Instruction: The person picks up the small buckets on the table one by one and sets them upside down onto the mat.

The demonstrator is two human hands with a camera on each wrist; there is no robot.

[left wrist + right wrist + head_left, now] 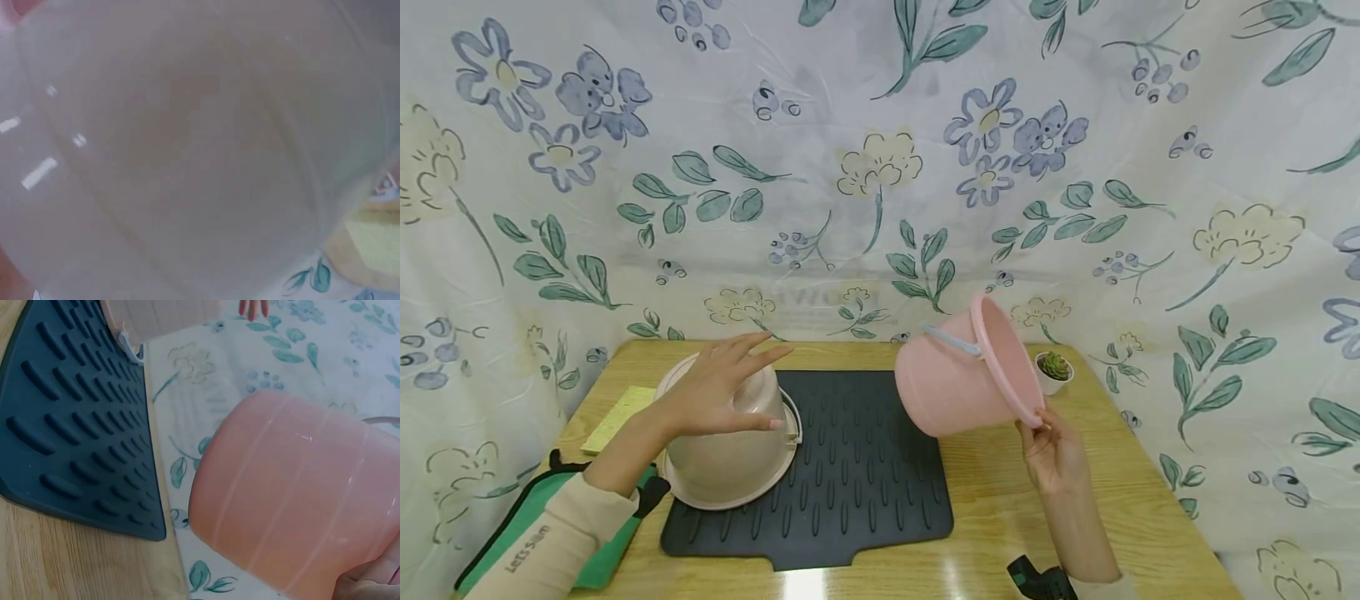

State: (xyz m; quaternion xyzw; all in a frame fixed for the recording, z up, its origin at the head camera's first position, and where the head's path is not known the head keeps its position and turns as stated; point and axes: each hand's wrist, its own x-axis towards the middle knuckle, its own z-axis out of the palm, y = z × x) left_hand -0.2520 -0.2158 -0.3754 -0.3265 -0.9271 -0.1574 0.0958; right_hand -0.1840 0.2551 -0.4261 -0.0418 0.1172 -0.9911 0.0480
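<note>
A pink bucket [943, 379] hangs tilted in the air over the right side of a dark ridged mat [857, 467], its mouth facing right. My right hand [1056, 450] pinches its rim at the lower edge. In the right wrist view the bucket [294, 494] shows its ribbed side. On the mat's left part a beige translucent bucket [730, 467] stands upside down, rim on the mat. My left hand [722, 392] is at this bucket with fingers spread; whether it touches is unclear. The beige wall [187, 156] fills the left wrist view.
A small potted succulent [1054, 371] stands at the table's back right. To the left lie a yellow cloth [617, 417] and a green pouch with black edging [512, 517]. A floral curtain [880, 167] hangs behind the wooden table [985, 517].
</note>
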